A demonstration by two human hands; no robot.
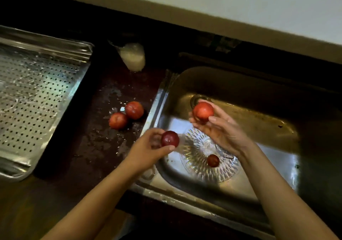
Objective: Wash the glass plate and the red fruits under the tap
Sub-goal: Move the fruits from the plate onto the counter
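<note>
A cut-glass plate (196,164) lies flat in the steel sink (240,108), with one small dark red fruit (213,160) resting on it. My left hand (148,148) holds a dark red fruit (169,138) over the sink's left rim. Above the plate, near the drain, my right hand (219,128) grips a lighter red fruit (203,111). Two more red fruits (134,110) (118,120) sit touching each other on the wet dark counter left of the sink. No tap or running water shows.
A perforated steel drying tray (37,95) fills the left side. A whitish plastic container (133,56) stands on the dark counter (96,147) behind the two fruits. A pale wall runs along the back.
</note>
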